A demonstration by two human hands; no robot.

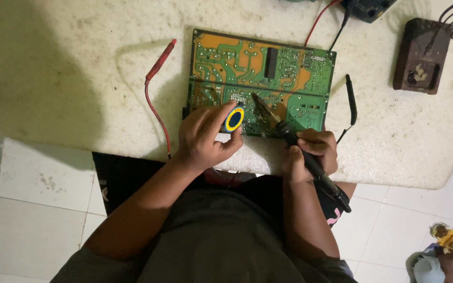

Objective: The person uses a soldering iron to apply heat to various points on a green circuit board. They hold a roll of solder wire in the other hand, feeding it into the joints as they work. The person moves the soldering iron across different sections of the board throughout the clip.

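- Soldering iron [289,137] tip rests on the green circuit board [260,78]; rigid, light, hot forward, so the right hand [313,152] grips its dark handle.
- Left hand [203,137] pinches a small round blue-and-yellow spool [234,119] at the board's near edge.
- Board lies flat on the pale worktable [79,78]; stiff, probably fragile.

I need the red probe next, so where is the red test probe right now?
In the head view, the red test probe lies on the table, left of the circuit board and beyond the left hand.
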